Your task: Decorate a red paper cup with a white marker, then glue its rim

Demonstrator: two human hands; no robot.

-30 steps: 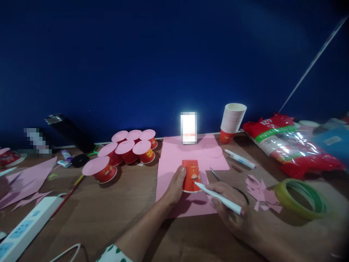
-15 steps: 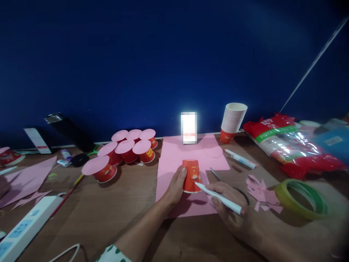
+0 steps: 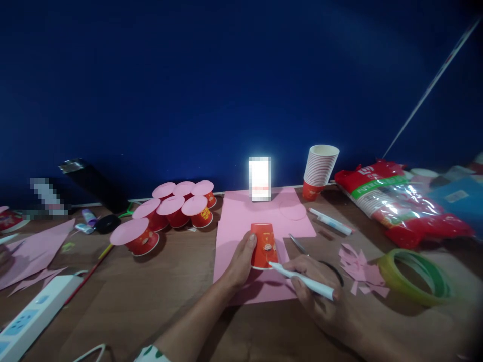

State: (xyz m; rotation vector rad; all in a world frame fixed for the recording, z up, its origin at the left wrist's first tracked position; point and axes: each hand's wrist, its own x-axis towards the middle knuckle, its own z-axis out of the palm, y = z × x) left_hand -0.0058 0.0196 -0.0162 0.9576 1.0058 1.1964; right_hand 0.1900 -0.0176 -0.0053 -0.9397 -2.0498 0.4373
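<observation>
An upside-down red paper cup (image 3: 261,246) stands on pink paper (image 3: 234,226) in front of me. My left hand (image 3: 241,259) is closed around the cup's left side, thumb toward me. A white marker pen (image 3: 304,281) is gripped in my right hand (image 3: 315,286), its tip at the lower front of the cup. Whether the tip touches the cup is hard to tell. Scissors (image 3: 300,245) lie partly hidden behind my right hand. To the left stand several upturned red cups topped with pink paper discs (image 3: 172,204).
At the back are a lit phone (image 3: 260,179) and a stack of paper cups (image 3: 320,168). Capped markers (image 3: 331,221), paper scraps (image 3: 360,269), a tape roll (image 3: 418,276) and a bag of cups (image 3: 400,201) lie right. A power strip (image 3: 37,311) and another person's hand (image 3: 5,259) are left.
The marker tip has moved slightly down the cup's front, toward its lower edge. My left hand keeps its hold. The whole view has shifted a little.
</observation>
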